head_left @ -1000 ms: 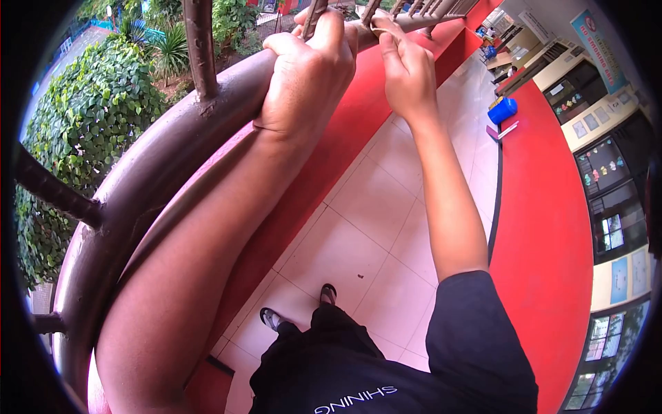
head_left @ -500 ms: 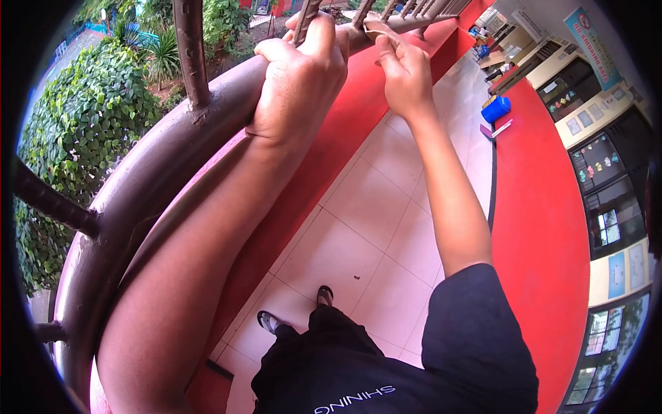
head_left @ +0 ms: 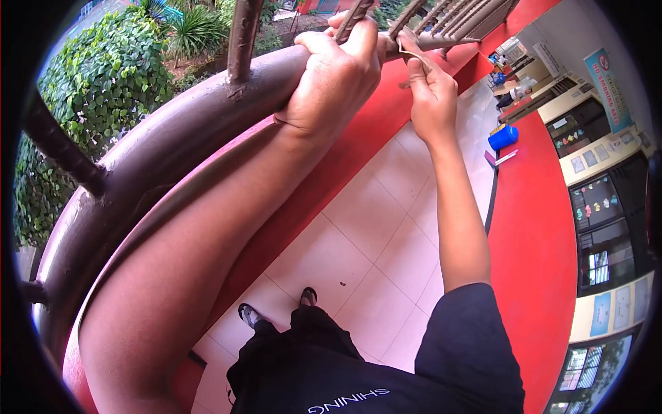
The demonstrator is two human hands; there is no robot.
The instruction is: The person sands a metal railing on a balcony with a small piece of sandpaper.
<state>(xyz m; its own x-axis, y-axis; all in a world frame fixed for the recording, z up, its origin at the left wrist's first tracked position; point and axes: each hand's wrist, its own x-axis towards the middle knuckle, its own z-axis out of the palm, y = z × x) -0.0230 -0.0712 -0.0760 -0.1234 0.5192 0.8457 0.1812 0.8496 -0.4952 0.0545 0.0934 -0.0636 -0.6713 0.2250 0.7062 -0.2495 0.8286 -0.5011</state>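
Observation:
My left hand (head_left: 336, 81) rests on the thick brown handrail (head_left: 162, 127), its fingers closed around one of the upright twisted bars (head_left: 356, 19). To its right, my right hand (head_left: 434, 103) pinches a thin pale cord (head_left: 416, 55) between thumb and fingers. The cord bends from my fingertips up toward the railing, close to another bar (head_left: 405, 17). Both hands are near the top of the view, over the red ledge (head_left: 324, 172). The cord's far end is hidden at the rail.
A leafy bush (head_left: 103, 96) grows beyond the railing on the left. Below lies a tiled walkway (head_left: 331, 248). On the right are a red strip of floor (head_left: 534, 228), a blue bin (head_left: 503, 137), a dustpan (head_left: 500, 159) and a wall with windows. A person (head_left: 514, 96) is far down the walkway.
The view has shifted, so the railing and hands sit further right. My right hand has come down and nearer, and more of the cord shows. My left hand keeps its grip on the bar.

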